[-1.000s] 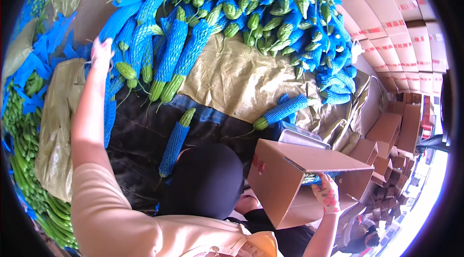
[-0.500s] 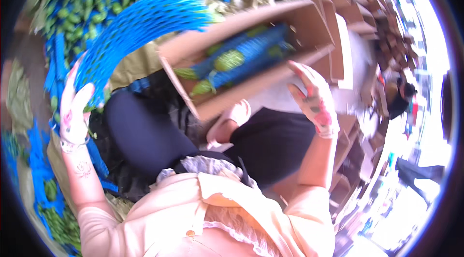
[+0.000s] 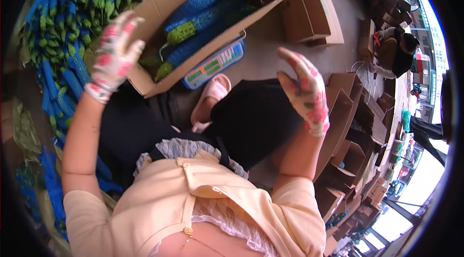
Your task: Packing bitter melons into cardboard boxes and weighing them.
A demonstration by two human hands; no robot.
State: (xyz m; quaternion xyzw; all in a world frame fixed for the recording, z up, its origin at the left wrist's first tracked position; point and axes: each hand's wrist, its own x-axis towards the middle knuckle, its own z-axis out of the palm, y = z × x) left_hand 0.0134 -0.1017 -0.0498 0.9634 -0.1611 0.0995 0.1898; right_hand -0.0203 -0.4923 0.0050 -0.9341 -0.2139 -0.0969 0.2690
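Note:
My left hand (image 3: 115, 56), in a white glove with pink flowers, is raised with its fingers apart. It is beside the near left end of a long cardboard box (image 3: 212, 47) and holds nothing; whether it touches the box I cannot tell. Inside the box lie bumpy green vegetables (image 3: 181, 33), resembling bitter gourds, in blue net sleeves (image 3: 197, 5). My right hand (image 3: 309, 92), gloved alike, hovers empty to the right of my knee, fingers apart and slightly curved. Left of the box is a large pile of blue-sleeved green vegetables (image 3: 63, 39).
A blue printed crate or box (image 3: 215, 66) supports the cardboard box. More open cardboard boxes (image 3: 309, 8) stand beyond it, and several others (image 3: 343, 107) line the right. A person (image 3: 398, 51) works farther right. My foot in a pink slipper (image 3: 212, 97) is below the box.
A long blue net sleeve that was at my left hand is no longer there. The left hand has risen toward the box, which sits farther up and left in view. My right hand remains open.

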